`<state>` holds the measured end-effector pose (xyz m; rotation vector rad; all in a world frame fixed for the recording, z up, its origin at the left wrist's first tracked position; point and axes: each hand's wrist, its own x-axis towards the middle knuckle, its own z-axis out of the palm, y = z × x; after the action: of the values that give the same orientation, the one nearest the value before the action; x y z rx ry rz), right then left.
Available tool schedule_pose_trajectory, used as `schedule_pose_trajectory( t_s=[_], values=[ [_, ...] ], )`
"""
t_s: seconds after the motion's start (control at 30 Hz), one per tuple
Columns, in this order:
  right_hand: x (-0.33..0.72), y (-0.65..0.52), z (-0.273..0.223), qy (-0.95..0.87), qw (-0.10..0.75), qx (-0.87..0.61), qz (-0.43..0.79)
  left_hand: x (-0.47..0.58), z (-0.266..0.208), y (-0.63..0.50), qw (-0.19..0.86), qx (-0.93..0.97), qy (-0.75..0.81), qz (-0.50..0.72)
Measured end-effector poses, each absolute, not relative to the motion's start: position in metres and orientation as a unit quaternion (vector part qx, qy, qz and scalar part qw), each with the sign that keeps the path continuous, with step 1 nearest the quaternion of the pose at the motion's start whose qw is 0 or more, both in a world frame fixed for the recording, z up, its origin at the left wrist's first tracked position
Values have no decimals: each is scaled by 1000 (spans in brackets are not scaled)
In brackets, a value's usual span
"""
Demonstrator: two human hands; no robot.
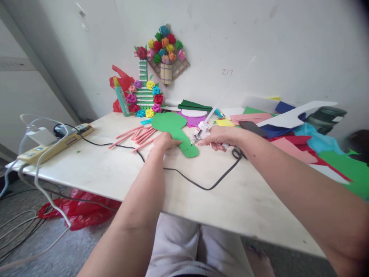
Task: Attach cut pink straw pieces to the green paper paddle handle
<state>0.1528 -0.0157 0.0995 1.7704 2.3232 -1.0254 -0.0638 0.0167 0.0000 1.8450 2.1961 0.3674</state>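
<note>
Across the worktop, a black cord meets pink sticks; the right hand grips a glue gun, the left hand touches a flat green cutout, its grip unclear.

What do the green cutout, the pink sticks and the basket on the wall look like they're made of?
Green cutout: matte card or thin foam, judging by its flat, even colour. Pink sticks: probably rolled paper, matte, going by their slim tube shape. Wall basket: seemingly bamboo or wood, dull, since tan upright slats show.
</note>
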Motion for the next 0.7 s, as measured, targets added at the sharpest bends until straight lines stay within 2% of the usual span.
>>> schedule_pose_trajectory(
  t_s=[0.7],
  values=[
    [153, -6, 79, 749, 3, 558, -357, -64, -2, 21, 106, 631, 760, 113]
  ],
)
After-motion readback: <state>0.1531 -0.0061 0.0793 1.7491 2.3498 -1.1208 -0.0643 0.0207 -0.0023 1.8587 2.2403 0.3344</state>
